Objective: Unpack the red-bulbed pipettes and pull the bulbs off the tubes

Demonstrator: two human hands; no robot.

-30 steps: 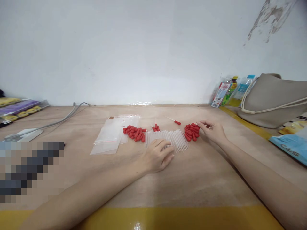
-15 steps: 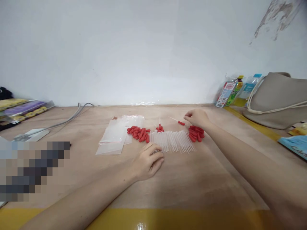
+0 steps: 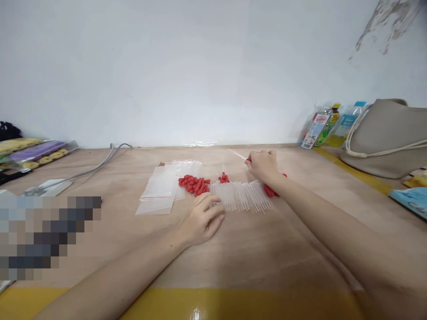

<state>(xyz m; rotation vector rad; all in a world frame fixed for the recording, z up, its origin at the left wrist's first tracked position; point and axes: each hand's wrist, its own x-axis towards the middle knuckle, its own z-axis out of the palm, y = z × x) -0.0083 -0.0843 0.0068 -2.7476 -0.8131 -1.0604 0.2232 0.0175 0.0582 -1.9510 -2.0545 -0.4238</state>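
My right hand [image 3: 263, 164] pinches a dropper [image 3: 242, 156] by its red rubber bulb; the thin clear tube points up and left toward the wall. Beneath my right wrist is a heap of red bulbs [image 3: 271, 191], partly covered by it. A row of clear thin tubes [image 3: 240, 195] lies side by side in the middle. At its left end rests my left hand [image 3: 206, 218], fingers loosely bent and apart, with nothing visible in it. Another pile of red bulbs [image 3: 195, 185] lies just beyond that hand. A few red-bulbed droppers [image 3: 223, 178] sit behind the tubes.
Clear zip bags [image 3: 156, 189] lie flat left of the bulbs. A grey cable [image 3: 100, 165] runs along the left. Drink bottles [image 3: 345, 126], a carton [image 3: 314, 130] and a beige bag [image 3: 383, 138] stand at the right. Snack packs [image 3: 38, 151] lie far left.
My right hand has moved left and closed on the red bulb of the dropper that lay on the table. The left hand has hardly moved.
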